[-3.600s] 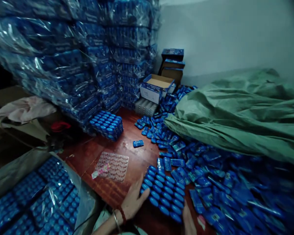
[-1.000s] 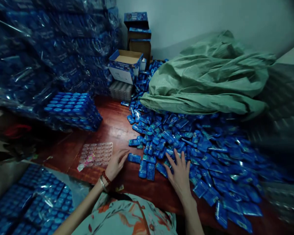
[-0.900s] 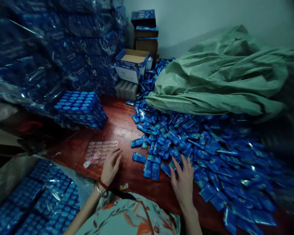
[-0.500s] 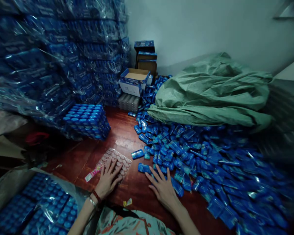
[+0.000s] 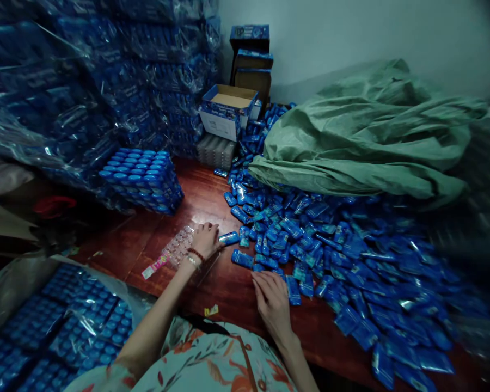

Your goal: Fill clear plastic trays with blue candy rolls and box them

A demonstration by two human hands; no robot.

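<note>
My left hand [image 5: 205, 241], with a beaded bracelet at the wrist, is over the right side of a clear plastic blister tray [image 5: 178, 245] on the reddish-brown surface. Its fingers are curled down, and what they hold, if anything, is hidden. The thumb side is beside the left end of a small blue container [image 5: 229, 238]. My right hand [image 5: 273, 299] is at the near left edge of a heap of blue containers [image 5: 294, 234], its fingers bent and close together. A blue container [image 5: 242, 258] lies just left of its fingertips, which hide what they touch.
A block of blue containers [image 5: 141, 177] stands left, before wrapped stacks [image 5: 155, 71]. Behind are an open carton [image 5: 224, 122] and stacked clear trays [image 5: 216, 151]. A green cloth [image 5: 363, 141] covers part of the heap. A plastic-lined bin of blue containers [image 5: 77, 316] is at lower left.
My left hand has moved right and away from me across the tray, and its spread fingers have curled. My right hand's spread fingers have drawn together. The view has tilted down slightly.
</note>
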